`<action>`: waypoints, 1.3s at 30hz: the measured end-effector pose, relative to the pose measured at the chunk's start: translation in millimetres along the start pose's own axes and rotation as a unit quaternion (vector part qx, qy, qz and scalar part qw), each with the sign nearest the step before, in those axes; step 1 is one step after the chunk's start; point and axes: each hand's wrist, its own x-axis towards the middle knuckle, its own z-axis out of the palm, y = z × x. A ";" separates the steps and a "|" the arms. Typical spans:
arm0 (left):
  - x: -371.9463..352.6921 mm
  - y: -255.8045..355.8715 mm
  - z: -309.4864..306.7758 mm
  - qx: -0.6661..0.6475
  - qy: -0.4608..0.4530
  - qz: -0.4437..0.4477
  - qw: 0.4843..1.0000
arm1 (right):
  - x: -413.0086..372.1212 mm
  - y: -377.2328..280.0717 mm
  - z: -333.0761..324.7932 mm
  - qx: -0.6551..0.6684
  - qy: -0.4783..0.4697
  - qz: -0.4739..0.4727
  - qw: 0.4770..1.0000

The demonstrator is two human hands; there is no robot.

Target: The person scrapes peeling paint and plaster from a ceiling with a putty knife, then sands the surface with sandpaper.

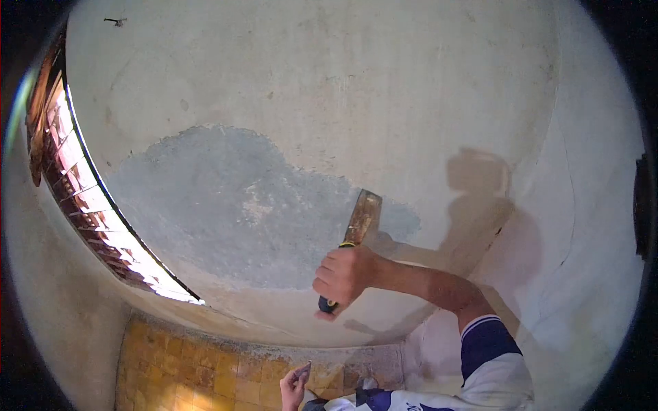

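Note:
My right hand (345, 277) is closed round the dark handle of a scraper (362, 218), whose end shows below the fist. The scraper's worn, brownish metal blade points up, its tip at the upper right edge of a rough grey patch (212, 192) on the pale wall (384, 103). Low in the view, close to my body, my left hand (293, 390) is held up with its fingers drawn together. At its fingertips is something small and greyish that I cannot make out.
A barred window opening (96, 198) lets bright light in on the left. Yellowish tiles (205, 366) cover the floor below. The right-hand side wall (582, 226) has a thin crack, and my shadow falls near the corner. A small metal hook (115, 22) sticks out at the upper left.

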 end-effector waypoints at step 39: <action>42.1 36.0 -155.1 0.008 -0.107 0.037 0.994 | 87.3 16.3 3.0 -0.148 0.021 0.092 0.984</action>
